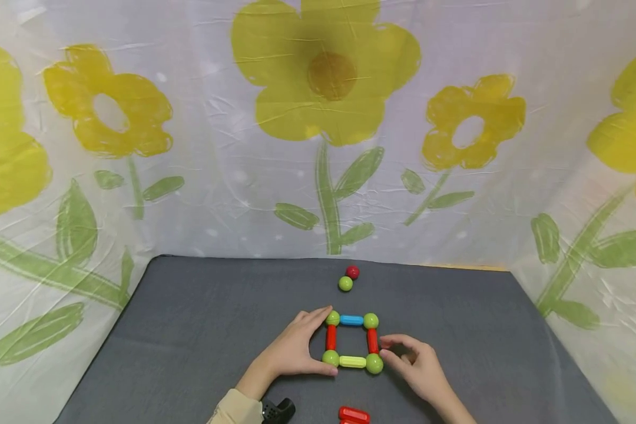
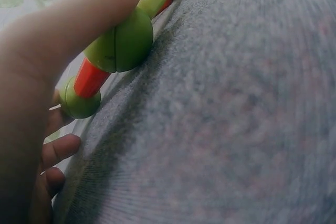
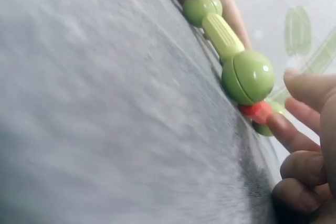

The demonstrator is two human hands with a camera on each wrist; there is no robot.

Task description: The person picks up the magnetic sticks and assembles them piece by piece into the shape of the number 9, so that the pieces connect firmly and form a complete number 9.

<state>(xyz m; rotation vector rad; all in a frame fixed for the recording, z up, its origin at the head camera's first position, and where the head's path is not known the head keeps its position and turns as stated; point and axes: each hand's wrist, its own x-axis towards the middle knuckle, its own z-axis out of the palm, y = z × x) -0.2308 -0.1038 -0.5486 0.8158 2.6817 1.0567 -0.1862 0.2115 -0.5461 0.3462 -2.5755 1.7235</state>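
Observation:
A flat four-sided frame lies on the table, with a green ball at each corner. Its sides are a blue rod [image 1: 351, 320] at the far edge, a yellow-green rod [image 1: 352, 362] nearest, a left red rod [image 1: 331, 337] and a right red rod [image 1: 373, 341]. My left hand [image 1: 297, 347] spans the left side and grips it, thumb at the near-left ball [image 2: 119, 45], fingers at the far-left ball [image 1: 333, 318]. Beside the right red rod is my right hand [image 1: 416, 365], loosely bent and holding nothing. Its thumb stays apart from the near-right ball [image 3: 248, 77]; whether a fingertip touches the rod I cannot tell.
Beyond the frame sit a loose red ball [image 1: 353, 272] and a loose green ball [image 1: 345, 284]. Loose red rods [image 1: 354, 414] lie at the bottom edge of the head view. A flowered cloth [image 1: 217, 176] hangs behind the dark grey table [image 1: 191, 330].

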